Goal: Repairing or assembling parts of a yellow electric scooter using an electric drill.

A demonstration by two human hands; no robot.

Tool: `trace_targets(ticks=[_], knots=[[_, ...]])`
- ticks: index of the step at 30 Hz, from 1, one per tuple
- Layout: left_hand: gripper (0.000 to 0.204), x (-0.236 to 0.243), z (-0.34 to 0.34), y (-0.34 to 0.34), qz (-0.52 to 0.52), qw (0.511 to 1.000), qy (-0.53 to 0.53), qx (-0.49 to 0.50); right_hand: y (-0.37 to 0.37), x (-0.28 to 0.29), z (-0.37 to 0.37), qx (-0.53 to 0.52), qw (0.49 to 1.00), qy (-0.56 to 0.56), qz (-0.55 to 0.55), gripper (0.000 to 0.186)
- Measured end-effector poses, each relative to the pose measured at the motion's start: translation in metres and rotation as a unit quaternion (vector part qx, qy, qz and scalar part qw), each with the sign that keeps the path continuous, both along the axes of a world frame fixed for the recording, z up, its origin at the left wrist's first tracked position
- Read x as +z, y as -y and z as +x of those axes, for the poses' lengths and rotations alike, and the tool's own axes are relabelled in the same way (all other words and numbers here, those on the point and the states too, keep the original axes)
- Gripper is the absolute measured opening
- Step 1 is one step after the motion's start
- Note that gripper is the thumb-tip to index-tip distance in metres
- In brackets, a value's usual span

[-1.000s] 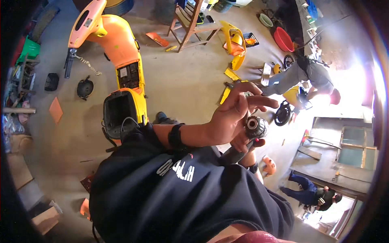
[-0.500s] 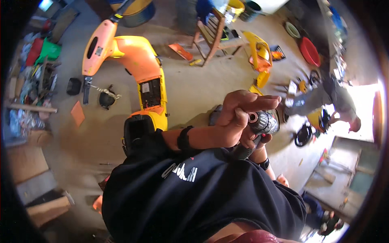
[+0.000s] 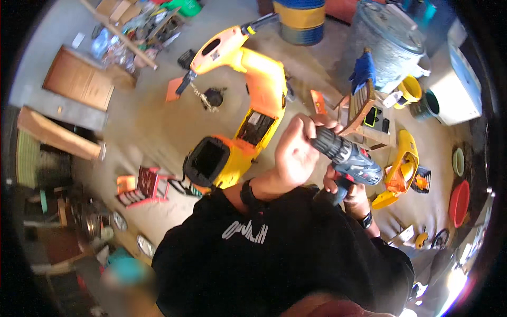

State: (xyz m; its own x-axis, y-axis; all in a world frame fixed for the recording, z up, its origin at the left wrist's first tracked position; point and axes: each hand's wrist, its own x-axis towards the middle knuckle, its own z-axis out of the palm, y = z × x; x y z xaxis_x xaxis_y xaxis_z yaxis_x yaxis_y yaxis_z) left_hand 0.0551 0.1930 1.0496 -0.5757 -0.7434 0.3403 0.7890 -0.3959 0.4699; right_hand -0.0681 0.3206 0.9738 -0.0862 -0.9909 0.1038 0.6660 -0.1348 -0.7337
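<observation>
A grey and black cordless drill (image 3: 359, 166) is in my right hand (image 3: 356, 193), its fingers wrapped round the handle and its chuck pointing up and to the left. My left hand (image 3: 297, 152) is at the chuck (image 3: 334, 143), palm toward me. Its fingers curl in at the chuck's front end, which partly hides them; whatever they pinch does not show. Just beyond my hands lies a yellow and orange scooter body (image 3: 264, 90). It has handlebars (image 3: 224, 50), an open compartment (image 3: 257, 128) and a black hollow seat opening (image 3: 208, 160).
A wooden chair (image 3: 364, 108) with a blue cloth stands ahead on the right. Yellow body panels (image 3: 405, 145) lie beyond the drill. A large metal tank (image 3: 388, 45) and a blue-yellow drum (image 3: 301, 21) stand at the back. On the left are a red stool (image 3: 153, 185) and wooden boards (image 3: 58, 134).
The view has turned, so the scooter and chair appear further right. The drill shows side-on now, its chuck turned to the left. My left fingers, stretched out before, have curled in at the chuck.
</observation>
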Motion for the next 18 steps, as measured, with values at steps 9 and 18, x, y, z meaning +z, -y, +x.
trace_targets(ticks=[9, 18], knots=[[0.047, 0.032, -0.031, 0.010, 0.121, 0.990, 0.063, -0.017, 0.020, 0.015, -0.043, -0.005, 0.875, -0.481, -0.057, 0.038], [0.062, 0.033, -0.061, 0.019, 0.082, 0.985, 0.028, -0.150, 0.011, 0.005, -0.050, -0.200, 0.819, -0.526, -0.114, 0.022]])
